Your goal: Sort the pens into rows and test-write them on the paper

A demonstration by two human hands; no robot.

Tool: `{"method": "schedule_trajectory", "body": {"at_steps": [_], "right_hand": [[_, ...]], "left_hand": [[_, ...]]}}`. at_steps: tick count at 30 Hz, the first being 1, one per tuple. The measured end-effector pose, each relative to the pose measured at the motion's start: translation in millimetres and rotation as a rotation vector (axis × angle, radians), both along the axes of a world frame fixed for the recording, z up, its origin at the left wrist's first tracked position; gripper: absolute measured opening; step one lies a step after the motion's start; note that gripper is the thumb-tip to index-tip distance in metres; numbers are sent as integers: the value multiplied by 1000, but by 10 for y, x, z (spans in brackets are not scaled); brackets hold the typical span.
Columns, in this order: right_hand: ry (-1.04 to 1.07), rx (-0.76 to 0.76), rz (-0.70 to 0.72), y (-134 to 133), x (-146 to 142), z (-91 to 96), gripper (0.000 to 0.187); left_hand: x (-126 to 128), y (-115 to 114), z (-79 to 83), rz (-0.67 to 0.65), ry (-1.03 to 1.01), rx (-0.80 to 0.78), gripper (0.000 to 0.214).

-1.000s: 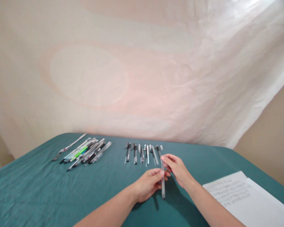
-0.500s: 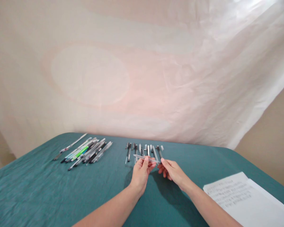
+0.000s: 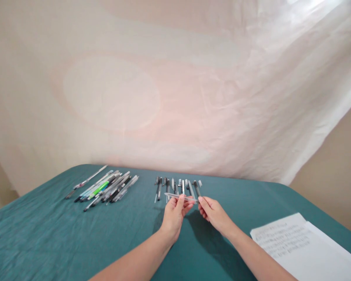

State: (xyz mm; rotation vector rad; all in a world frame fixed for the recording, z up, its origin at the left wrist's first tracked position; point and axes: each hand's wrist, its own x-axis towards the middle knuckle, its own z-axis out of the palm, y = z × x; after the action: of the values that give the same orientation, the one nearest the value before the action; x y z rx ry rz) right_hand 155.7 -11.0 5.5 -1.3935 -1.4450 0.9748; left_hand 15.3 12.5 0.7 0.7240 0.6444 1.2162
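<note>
My left hand [image 3: 174,214] and my right hand [image 3: 213,212] hold a clear pen [image 3: 179,197] between them, level and crosswise, just above the teal tablecloth [image 3: 46,238]. Left fingers pinch its middle; right fingertips pinch its right end. Right behind the pen lies a row of several pens and caps [image 3: 175,186], laid side by side. A heap of several pens [image 3: 105,188], one with a green barrel, lies further left.
White sheets of paper with handwriting [image 3: 295,242] lie at the right near the table edge. A pale wrinkled cloth backdrop [image 3: 175,89] hangs behind the table. The table's far edge curves just behind the pens.
A second ago the pen stood upright between my hands nearer to me. It has been turned level and carried forward toward the row. Little has moved in the last half second.
</note>
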Motion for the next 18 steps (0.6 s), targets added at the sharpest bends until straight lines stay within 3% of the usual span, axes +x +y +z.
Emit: {"method": "schedule_trajectory", "body": {"at_steps": [14,18], "right_hand": [[-250,175,48,-23,26,79,32],[-380,284,48,-52,37,157,29]], "left_hand": [[-21,-11,17,10,6,-14,22],[-18,-13,13,7,6,-8,23]]}}
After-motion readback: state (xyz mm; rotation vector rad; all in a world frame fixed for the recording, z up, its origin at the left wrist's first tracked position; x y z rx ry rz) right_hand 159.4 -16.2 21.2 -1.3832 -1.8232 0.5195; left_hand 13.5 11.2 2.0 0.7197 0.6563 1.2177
